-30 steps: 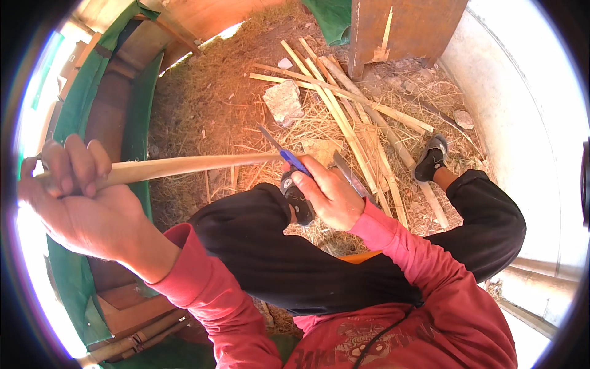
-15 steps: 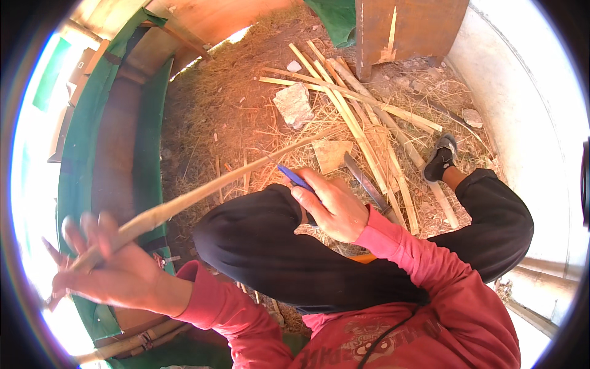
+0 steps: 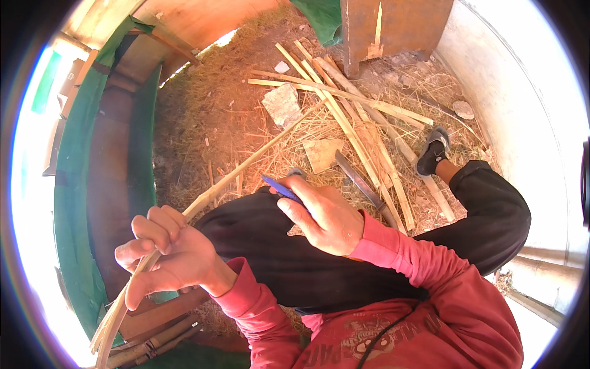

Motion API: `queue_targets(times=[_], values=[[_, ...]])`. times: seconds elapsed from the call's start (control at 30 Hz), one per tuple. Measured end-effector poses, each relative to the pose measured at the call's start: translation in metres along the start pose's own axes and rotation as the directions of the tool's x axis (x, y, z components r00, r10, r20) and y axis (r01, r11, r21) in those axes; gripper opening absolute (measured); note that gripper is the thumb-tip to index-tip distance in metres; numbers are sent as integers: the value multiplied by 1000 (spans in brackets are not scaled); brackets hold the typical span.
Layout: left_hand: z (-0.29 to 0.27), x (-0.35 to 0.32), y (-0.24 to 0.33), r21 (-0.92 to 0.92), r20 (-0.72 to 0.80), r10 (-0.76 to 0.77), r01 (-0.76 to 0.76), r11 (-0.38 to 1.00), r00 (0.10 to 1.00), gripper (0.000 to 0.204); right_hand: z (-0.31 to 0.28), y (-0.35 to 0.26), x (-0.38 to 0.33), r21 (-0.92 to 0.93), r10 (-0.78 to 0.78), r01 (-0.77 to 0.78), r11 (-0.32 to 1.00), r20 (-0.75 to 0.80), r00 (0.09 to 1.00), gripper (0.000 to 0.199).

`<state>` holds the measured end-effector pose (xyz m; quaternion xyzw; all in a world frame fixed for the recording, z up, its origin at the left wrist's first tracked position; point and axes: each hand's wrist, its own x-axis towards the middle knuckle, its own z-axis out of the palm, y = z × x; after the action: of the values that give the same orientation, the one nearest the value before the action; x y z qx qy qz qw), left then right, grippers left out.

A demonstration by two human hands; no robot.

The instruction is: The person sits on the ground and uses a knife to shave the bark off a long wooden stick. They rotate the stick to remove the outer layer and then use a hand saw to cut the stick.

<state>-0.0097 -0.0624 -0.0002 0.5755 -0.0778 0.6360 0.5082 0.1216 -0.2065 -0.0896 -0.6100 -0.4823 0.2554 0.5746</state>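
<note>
My left hand (image 3: 175, 252) is closed around a long pale wooden strip (image 3: 246, 165). The strip slants from the lower left, where its end looks split, up toward the middle of the floor. Over my lap, my right hand (image 3: 326, 215) grips a blue-handled knife (image 3: 284, 189). Its handle points up and left, close to the strip but apart from it; the blade is hard to make out. Beyond this hand a long dark blade (image 3: 362, 184) lies on the straw, beside a flat yellowish stone (image 3: 322, 155).
Several split wooden strips (image 3: 344, 117) lie crossed on the straw-strewn earth. A pale rock (image 3: 282, 105) sits left of them. A brown wooden panel (image 3: 399, 31) stands at the back, a whitish wall (image 3: 510, 80) at the right. Green cloth (image 3: 77, 203) edges a structure at the left.
My left hand has moved right and slightly down, and its fingers have curled round the strip. The strip's lower end has swung into view. My right hand stays nearly in place with the knife.
</note>
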Motion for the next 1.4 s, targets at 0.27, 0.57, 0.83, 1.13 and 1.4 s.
queue_targets(times=[0.27, 0.57, 0.83, 1.13, 1.4], values=[[19, -11, -4, -111, 110, 4, 9, 994, 994, 77, 22, -43, -15, -136, -78, 84, 987, 49, 996, 27], [10, -28, -20, 61, 81, 4, -9, 998, 997, 80, 30, -15, -6, -312, -124, 91, 946, -89, 988, 22], [27, -8, 14, 442, -178, 234, -135, 887, 956, 64, 24, -15, -2, -250, -77, 68, 966, -27, 997, 21], [4, -25, 39, 39, -121, 72, -68, 997, 990, 50, 32, -24, -5, -192, -147, 150, 970, 28, 989, 22], [28, -25, 55, 258, -313, 133, -50, 965, 940, 53, 33, 55, 17, -441, 85, -105, 892, -66, 994, 24]])
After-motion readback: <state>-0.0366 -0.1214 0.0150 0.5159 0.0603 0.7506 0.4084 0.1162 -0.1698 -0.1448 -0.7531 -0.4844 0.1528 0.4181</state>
